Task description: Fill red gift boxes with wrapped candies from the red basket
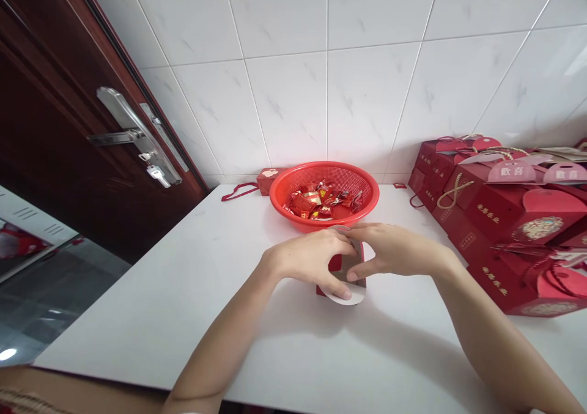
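Note:
A small red box (340, 278) with pale rounded flaps stands open on the white table, just in front of a red basket (279, 199). My left hand (316, 256) reaches over the box's left side, its thumb on the near flap and its fingers toward the far flap. On the right side, my right hand (389, 251) has its fingers at the far edge and its thumb over the opening. Both hands have thumb and fingers spread apart. Wrapped red candies (323, 201) lie in the basket.
Stacked red gift boxes (498, 218) with cord handles fill the table's right side. A small red box (268, 182) with a ribbon (239, 191) sits left of the basket. Behind is a tiled wall (284, 108); a door (59, 108) with keys stands at left.

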Demonstrator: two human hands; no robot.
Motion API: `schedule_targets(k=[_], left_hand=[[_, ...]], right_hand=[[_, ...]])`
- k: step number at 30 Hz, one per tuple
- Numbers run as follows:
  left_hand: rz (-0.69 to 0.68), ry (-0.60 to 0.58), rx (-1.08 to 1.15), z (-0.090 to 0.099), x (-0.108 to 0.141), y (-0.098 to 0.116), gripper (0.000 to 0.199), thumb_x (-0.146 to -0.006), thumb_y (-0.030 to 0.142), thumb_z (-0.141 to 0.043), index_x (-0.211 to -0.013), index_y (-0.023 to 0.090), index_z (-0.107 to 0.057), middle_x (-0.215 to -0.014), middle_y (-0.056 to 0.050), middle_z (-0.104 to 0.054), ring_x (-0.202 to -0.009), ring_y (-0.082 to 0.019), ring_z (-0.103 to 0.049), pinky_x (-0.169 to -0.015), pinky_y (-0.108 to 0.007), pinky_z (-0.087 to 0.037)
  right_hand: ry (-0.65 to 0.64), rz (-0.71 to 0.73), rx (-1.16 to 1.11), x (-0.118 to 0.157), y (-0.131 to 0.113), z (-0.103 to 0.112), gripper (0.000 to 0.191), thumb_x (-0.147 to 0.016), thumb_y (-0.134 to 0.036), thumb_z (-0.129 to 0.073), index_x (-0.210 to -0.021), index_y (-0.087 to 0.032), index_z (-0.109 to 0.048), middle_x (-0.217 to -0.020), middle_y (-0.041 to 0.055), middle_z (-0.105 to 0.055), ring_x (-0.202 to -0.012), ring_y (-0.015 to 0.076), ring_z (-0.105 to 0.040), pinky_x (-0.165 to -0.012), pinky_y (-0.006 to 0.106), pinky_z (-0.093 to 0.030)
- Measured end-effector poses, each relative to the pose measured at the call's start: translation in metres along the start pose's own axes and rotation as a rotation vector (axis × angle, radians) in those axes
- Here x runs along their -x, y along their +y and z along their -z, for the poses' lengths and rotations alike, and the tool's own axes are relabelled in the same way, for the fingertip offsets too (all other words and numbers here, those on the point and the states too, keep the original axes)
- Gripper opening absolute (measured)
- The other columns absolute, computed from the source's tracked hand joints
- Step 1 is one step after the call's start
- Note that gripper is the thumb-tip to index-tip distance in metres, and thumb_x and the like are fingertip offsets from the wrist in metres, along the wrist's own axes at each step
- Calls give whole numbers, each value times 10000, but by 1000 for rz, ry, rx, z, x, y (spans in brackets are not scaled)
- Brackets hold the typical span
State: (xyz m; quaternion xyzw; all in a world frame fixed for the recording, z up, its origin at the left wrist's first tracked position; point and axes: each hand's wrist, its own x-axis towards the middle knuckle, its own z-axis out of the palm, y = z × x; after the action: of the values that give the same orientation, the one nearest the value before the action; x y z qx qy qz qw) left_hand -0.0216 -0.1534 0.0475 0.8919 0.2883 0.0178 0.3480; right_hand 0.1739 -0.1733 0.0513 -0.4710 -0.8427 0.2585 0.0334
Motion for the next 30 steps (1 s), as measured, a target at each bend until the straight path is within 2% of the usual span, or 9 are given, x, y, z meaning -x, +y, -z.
schedule_targets(k=[4, 6, 8, 11, 14, 19, 23, 30], left_hand=[[66, -8, -101, -3, 2, -1, 341, -720, 401, -779, -995, 233, -671, -1153, -38, -644, -1080, -256, -586, -803, -295, -458], [133, 25, -192, -3, 6, 0, 382, -710, 431, -775, -1018, 237, -663, -1150, -50, -624, -1147, -287, -539, -865, -320, -442], [229, 58, -280, -3, 11, 2, 426, -694, 477, -765, -1020, 229, -649, -1123, -66, -602, -1164, -314, -507, -900, -349, -424], [364, 86, -355, -2, 20, 7, 514, -670, 549, -743, -1039, 211, -624, -1094, -82, -572, -1109, -325, -510, -860, -359, -424], [434, 119, -368, 1, 28, 9, 605, -640, 563, -754, -1113, 217, -606, -1129, -84, -564, -1109, -325, -506, -822, -342, -425], [525, 166, -346, 11, 38, 3, 631, -690, 542, -715, -1225, 227, -599, -1199, -80, -601, -1130, -309, -533, -790, -323, -431], [620, 182, -342, 21, 44, -4, 628, -652, 517, -744, -1208, 248, -627, -1162, -62, -646, -1100, -309, -577, -764, -319, -442], [684, 180, -314, 26, 43, -11, 449, -693, 552, -686, -982, 210, -656, -967, -69, -675, -917, -282, -643, -620, -291, -416]], right_hand=[[3, 5, 40, 2, 1, -2, 524, -759, -443, -726, -1239, -267, -608, -1135, 47, -697, -1001, 270, -645, -776, 333, -471], [6, -1, 78, 2, 3, -4, 645, -748, -449, -742, -1343, -283, -553, -1244, 61, -665, -1076, 290, -630, -829, 356, -473], [14, -1, 108, 1, 6, -6, 697, -762, -523, -728, -1380, -271, -526, -1292, 81, -644, -1117, 310, -615, -857, 382, -470], [45, -9, 153, -2, 8, -9, 617, -835, -653, -609, -1281, -226, -601, -1220, 106, -672, -1071, 316, -629, -817, 385, -469], [93, -30, 236, -6, 5, -14, 488, -942, -626, -482, -1079, -200, -674, -1078, 94, -704, -940, 276, -658, -741, 348, -451], [82, -50, 382, -12, -10, -27, 451, -928, -592, -558, -877, -162, -681, -931, 96, -703, -831, 260, -660, -619, 309, -388], [36, -64, 443, -15, -21, -38, 529, -930, -633, -516, -829, -144, -691, -889, 115, -688, -794, 265, -666, -591, 303, -363], [120, -71, 464, -17, -34, -55, 763, -945, -729, -253, -860, -113, -696, -868, 154, -680, -760, 262, -665, -596, 310, -376]])
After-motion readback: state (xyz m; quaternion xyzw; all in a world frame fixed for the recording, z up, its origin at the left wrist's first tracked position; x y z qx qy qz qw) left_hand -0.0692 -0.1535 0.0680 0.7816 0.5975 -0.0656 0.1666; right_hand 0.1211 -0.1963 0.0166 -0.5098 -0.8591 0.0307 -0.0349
